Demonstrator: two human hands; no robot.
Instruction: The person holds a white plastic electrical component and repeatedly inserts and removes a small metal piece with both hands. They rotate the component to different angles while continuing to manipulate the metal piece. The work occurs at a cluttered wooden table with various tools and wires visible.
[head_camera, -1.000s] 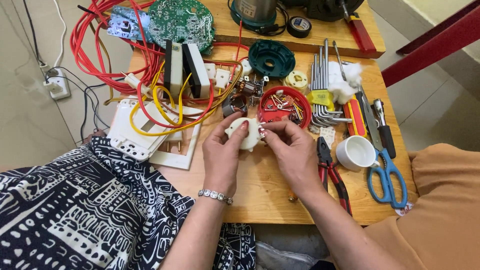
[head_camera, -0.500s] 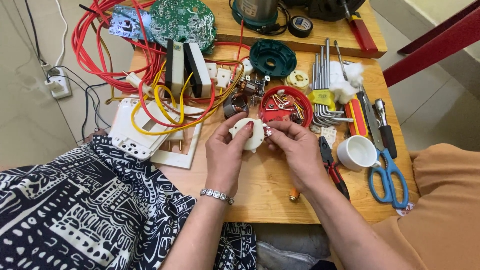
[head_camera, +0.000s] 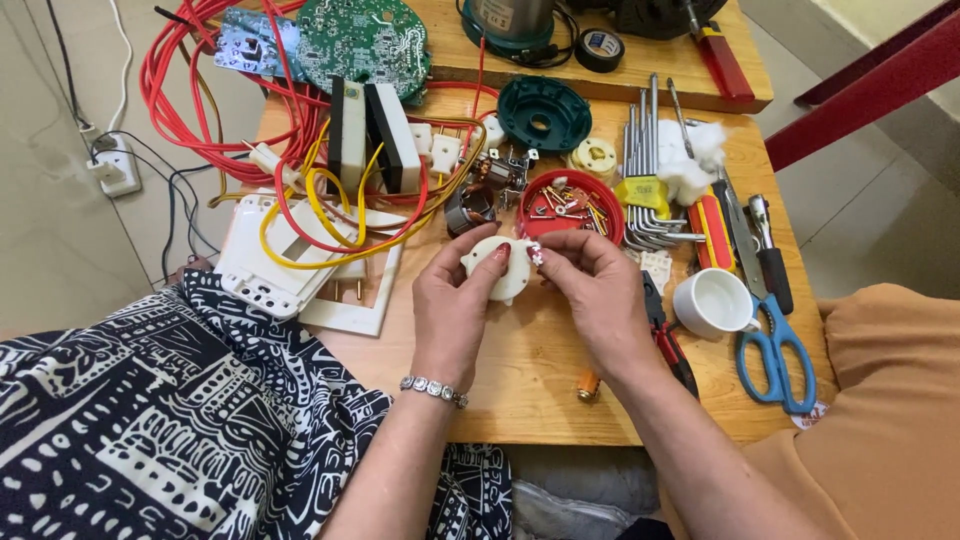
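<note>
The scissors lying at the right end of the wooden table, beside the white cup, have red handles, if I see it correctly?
Not quite: the head view shows the scissors with blue handles. They do lie at the right end of the wooden table, beside the white cup.

Cup (head_camera: 712, 302) right of hands, probably beside scissors (head_camera: 775, 345)

Both forearms reach up from the lower edge and meet near the middle. The left hand (head_camera: 455, 300) is curled, thumb and fingertips pinched shut, with a beaded bracelet at the wrist. The right hand (head_camera: 598, 290) faces it, its fingertips touching the left's, knuckles up.
</note>
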